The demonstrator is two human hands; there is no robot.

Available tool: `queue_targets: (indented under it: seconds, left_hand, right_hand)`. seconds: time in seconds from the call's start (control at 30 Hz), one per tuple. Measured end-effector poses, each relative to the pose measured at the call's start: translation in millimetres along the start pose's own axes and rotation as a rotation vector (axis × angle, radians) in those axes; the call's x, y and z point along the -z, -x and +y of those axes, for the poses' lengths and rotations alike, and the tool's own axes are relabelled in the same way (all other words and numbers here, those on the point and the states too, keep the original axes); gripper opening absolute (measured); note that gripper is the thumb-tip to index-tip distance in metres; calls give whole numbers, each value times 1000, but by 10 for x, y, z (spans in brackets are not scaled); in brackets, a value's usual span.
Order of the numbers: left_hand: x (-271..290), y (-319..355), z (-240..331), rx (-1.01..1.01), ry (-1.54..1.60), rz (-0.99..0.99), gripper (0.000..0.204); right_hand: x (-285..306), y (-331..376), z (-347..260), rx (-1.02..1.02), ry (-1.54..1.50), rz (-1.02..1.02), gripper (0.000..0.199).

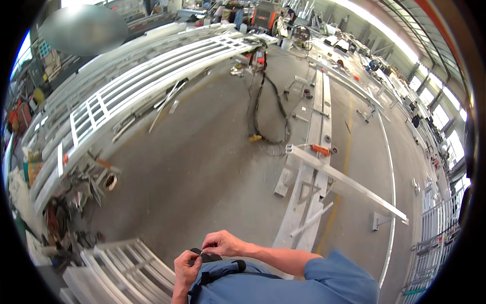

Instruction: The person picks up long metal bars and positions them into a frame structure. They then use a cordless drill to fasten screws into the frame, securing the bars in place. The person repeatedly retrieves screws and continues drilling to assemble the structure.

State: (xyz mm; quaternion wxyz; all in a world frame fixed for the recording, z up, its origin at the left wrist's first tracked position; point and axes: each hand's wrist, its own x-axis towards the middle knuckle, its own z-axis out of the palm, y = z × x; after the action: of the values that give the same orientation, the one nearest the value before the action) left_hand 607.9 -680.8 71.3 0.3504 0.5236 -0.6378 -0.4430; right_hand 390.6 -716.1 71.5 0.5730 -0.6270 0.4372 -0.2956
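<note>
In front of my waist, my two hands are close together. My left hand [186,269] is closed, thumb and fingers pinched, at the near side. Just to its right and a little farther out, my right hand [223,243] pinches toward the left fingertips. What lies between the fingertips is too small to name. A dark grey, flat piece [210,257] shows right below the fingers; its kind is not clear. A black strap [223,267] runs across my blue shirt [283,286] beside the hands.
White metal frames [136,271] lie at the near left, and longer frames [147,71] are stacked beyond. To the right, a low workbench [298,213] carries a metal bar [349,182] laid across it and an orange power tool [320,149]. A dark cable [276,96] loops over the floor.
</note>
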Motion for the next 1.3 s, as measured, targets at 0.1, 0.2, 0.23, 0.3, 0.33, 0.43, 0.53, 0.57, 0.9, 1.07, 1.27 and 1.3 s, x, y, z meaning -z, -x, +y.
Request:
queue_targets:
  seconds: [0.1,0.2,0.23,0.3,0.33,0.43,0.53,0.57,0.9,1.07,1.27,1.3]
  left_hand:
    - [-51,-917,-56,-26,31,-138,7]
    - [-225,-1838,-235,60,22,-288,14]
    - [-322,-2185,-282,17,22,-321,12]
    - [-412,-2838,-269,-18,19,-367,11]
    - [-500,-3195,-277,-23,18,-405,11]
    - [-698,-4267,14,-82,-50,-535,16]
    - [-1041,-5325,323,-123,-74,-744,19]
    - [-1185,-5708,542,-186,-115,-813,20]
    - [-2944,-8418,770,-221,-224,-959,19]
    - [-3678,-9726,1221,-61,-171,-880,23]
    - [-4300,-11572,1692,161,-96,-721,21]
    - [-4436,-11870,1636,139,-72,-684,20]
  right_hand:
    - [599,-460,129,47,63,53,15]
    - [1210,-883,343,3,72,103,15]
    - [1416,-1022,441,-20,76,131,16]
    - [1798,-1394,552,-65,92,150,16]
    - [2018,-1553,547,-92,113,197,16]
    - [2721,-1947,386,-103,176,347,14]
    - [3476,-2234,331,-225,140,536,11]
    - [3705,-2307,372,-267,108,624,9]
    - [6305,-3414,1341,-400,-295,764,15]
    - [8076,-4155,1226,-323,-60,577,18]
    - [10202,-5108,1085,-199,-78,610,16]
    - [10606,-5269,1115,-225,-94,643,13]
